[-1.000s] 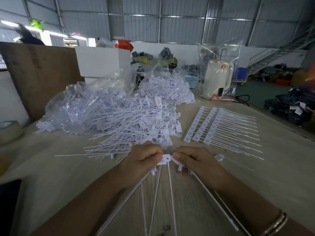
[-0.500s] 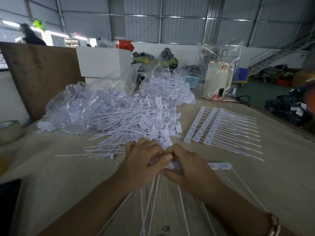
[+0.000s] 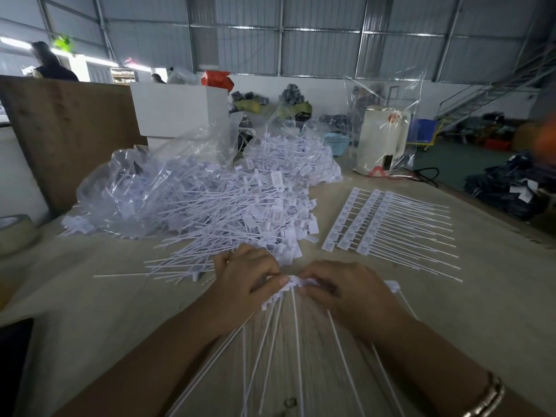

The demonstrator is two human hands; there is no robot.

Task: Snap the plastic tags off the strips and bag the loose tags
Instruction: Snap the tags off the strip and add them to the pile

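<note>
Two hands meet near the front of the table [image 3: 451,311], and both pinch the same strip of white tags [image 3: 296,281]. The left hand [image 3: 246,284] has its fingers curled on the strip's left end, and the right hand [image 3: 346,293] has its fingers curled on the right end. The long thin tails of the strip fan out toward the person, over the table's near edge. Just behind the left hand is a big pile of loose tags [image 3: 234,218], and it spills out of a clear bag [image 3: 144,182]. To the right of the pile lie full strips [image 3: 382,224] in a neat row, near the right edge of the table. The bare wood to the right of the right hand has open room. A white kettle [image 3: 382,139] stands at the far edge. A roll of tape [image 3: 15,233] sits at the left edge. Beyond is a big room with metal walls and stairs [image 3: 487,94].
</note>
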